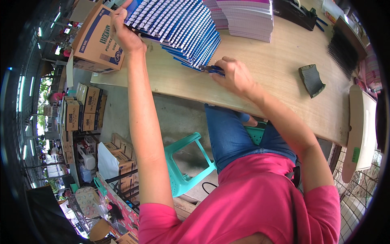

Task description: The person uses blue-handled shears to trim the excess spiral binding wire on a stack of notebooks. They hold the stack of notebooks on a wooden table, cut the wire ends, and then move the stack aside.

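Note:
A fanned stack of blue-and-white wire-bound notebooks (174, 30) lies at the far edge of my view, its bindings in stepped rows. My left hand (125, 32) grips the stack's left corner, fingers partly hidden behind it. A pair of blue-handled pliers (214, 70) is in my right hand (235, 74), the fingers closed around the handles. The dark jaws are at the stack's lowest corner, against the end of a binding; whether they pinch wire is too small to tell.
Beyond stand piles of purple-covered books (250, 20) and a black tool (294, 12). A dark curved block (312, 81) rests on the table (280, 81) at right, near a bundle of black wire combs (342, 53). Left are a carton (99, 40) and a green stool (189, 162).

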Demonstrator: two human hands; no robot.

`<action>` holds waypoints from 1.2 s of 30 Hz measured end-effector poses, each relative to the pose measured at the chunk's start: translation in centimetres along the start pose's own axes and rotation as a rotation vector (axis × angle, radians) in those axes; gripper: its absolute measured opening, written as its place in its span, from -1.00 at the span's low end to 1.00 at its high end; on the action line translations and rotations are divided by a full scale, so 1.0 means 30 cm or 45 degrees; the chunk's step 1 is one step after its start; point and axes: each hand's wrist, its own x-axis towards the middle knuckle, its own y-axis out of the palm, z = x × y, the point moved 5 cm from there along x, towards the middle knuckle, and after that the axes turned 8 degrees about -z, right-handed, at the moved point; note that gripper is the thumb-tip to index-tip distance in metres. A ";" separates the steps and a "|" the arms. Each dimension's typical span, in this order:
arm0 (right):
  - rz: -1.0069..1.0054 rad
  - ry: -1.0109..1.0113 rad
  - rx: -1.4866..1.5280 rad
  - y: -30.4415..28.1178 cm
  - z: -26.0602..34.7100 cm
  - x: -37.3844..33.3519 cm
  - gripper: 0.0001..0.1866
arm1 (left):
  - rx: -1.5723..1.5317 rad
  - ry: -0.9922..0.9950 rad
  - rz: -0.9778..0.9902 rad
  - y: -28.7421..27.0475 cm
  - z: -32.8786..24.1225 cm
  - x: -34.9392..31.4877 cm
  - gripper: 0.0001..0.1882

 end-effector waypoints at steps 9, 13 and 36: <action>0.184 0.227 -0.042 -0.024 0.032 0.029 -0.67 | -0.042 -0.086 0.008 -0.020 0.014 0.002 -0.56; -0.028 0.076 -0.215 -0.002 0.034 -0.046 -0.60 | -0.021 -0.053 -0.023 0.001 0.008 -0.009 -0.57; -0.111 -0.095 -0.244 -0.002 0.015 -0.046 -0.62 | -0.011 -0.082 -0.010 -0.002 0.006 -0.006 -0.58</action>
